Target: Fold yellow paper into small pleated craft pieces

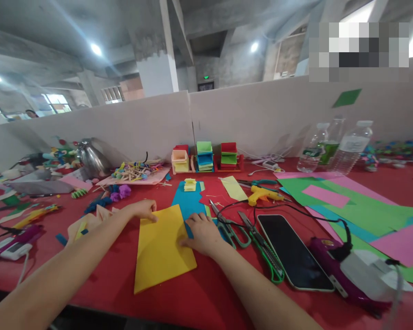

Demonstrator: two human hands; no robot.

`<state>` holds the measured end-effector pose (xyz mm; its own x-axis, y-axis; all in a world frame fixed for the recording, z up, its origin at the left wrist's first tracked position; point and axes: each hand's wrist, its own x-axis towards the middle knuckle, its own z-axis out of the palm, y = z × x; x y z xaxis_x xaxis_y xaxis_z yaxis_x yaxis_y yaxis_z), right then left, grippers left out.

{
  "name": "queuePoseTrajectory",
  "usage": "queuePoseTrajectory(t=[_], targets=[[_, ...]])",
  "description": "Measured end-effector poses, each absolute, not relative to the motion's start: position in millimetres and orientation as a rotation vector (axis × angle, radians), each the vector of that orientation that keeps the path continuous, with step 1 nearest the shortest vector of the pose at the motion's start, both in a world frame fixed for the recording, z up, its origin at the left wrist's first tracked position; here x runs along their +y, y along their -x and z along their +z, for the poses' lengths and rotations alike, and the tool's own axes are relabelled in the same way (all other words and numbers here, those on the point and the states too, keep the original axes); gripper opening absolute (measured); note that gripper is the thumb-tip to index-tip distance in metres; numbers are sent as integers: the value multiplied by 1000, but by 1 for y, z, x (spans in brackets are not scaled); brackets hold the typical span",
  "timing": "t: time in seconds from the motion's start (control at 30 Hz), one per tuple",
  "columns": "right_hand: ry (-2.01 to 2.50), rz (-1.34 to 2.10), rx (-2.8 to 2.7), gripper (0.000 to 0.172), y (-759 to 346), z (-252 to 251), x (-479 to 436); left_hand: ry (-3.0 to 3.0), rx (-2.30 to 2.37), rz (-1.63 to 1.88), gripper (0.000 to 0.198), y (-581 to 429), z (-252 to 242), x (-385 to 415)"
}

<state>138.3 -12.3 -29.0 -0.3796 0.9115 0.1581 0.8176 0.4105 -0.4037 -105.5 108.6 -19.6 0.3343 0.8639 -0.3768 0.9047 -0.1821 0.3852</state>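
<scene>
A yellow sheet of paper (163, 252) lies tilted on the red tabletop in front of me. My left hand (143, 211) is at its upper left corner, with the fingers curled and the thumb over the paper's top edge. Along the right edge rests my right hand (202, 233), palm down with fingers spread and the thumb on the paper. A blue sheet (184, 198) with a small pleated yellow paper piece (190, 184) on it lies just beyond. Scissors (231, 228) and a green utility knife (266, 254) lie right of my right hand.
A phone (294, 252), a purple device with a cord (351, 275) and a yellow glue gun (265, 195) lie to the right. Coloured paper (358, 201) and bottles (353, 142) are beyond. Folded paper boxes (204, 156) stand by the partition; a steel jug (91, 158) stands left.
</scene>
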Motion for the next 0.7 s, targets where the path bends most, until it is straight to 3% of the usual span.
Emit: queuePoseTrajectory(t=[0.13, 0.27, 0.43, 0.57, 0.7], targets=[[1431, 502, -2189, 49, -137, -33, -14, -1966, 1449, 4, 30, 104, -14, 90], [1351, 693, -1910, 58, -137, -34, -8, -1891, 1282, 362, 29, 103, 12, 72], [1125, 894, -1483, 39, -153, -18, 1, -1760, 1136, 1021, 44, 85, 40, 65], [953, 844, -1177, 34, -176, 2, 2, -1602, 1033, 1375, 50, 56, 21, 63], [876, 919, -1070, 27, -181, 6, 0, -1493, 962, 1386, 46, 46, -17, 63]])
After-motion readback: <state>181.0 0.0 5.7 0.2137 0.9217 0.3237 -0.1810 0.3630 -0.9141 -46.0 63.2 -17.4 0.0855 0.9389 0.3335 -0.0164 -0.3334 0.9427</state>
